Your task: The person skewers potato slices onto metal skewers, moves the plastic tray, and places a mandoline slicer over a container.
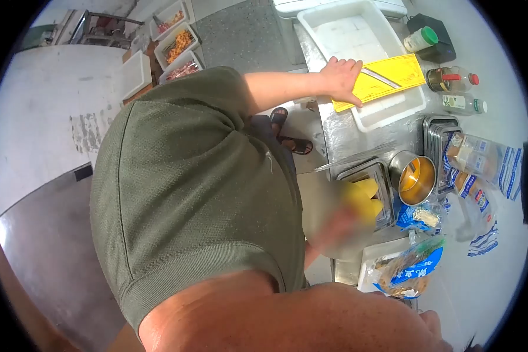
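Note:
My left hand (341,81) grips the near end of a yellow mandoline slicer (402,73), thumb on one edge and fingers over the other. The slicer has a slanted metal blade and lies across a white plastic tub (328,29). Lower down, my right hand (337,226) is smeared by blur beside smooth yellow peeled pieces (366,189) on a metal tray (385,193). Whether its fingers hold one of them I cannot make out. A large area of skin near the camera fills the bottom of the view.
A metal pot (398,170) with orange-yellow pieces stands beyond the tray, near stacked metal trays (431,126). Bottles (466,104) and plastic bags (487,158) line the wall. A blue-printed bag (413,270) lies nearer. White tubs (195,36) of cut food stand behind on the left.

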The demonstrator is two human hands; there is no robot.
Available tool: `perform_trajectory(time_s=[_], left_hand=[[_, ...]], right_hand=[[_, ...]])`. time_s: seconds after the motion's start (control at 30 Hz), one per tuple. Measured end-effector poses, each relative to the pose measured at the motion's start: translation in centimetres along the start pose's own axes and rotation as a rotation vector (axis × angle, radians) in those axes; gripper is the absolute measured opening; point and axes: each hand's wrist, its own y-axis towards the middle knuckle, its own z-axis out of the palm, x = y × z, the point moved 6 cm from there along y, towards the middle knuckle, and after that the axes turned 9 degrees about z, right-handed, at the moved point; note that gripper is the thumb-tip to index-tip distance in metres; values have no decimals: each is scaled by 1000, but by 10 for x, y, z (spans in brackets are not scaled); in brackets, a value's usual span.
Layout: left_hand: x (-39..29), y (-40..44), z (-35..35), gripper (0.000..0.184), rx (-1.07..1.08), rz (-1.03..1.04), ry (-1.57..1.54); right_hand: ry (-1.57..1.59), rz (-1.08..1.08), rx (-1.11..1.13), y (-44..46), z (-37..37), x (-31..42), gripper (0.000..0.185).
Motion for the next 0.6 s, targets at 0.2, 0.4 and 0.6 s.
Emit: perform_trajectory(time_s=[0.2, 0.4, 0.6], left_hand=[[11, 2, 4, 98, 242, -62, -38], [27, 1, -1, 102, -3, 427, 34], [35, -5, 3, 99, 131, 573, -108]], right_hand=[[7, -130, 4, 31, 28, -1, 50], [150, -156, 69, 39, 54, 25, 50], [109, -68, 0, 29, 76, 31, 48]])
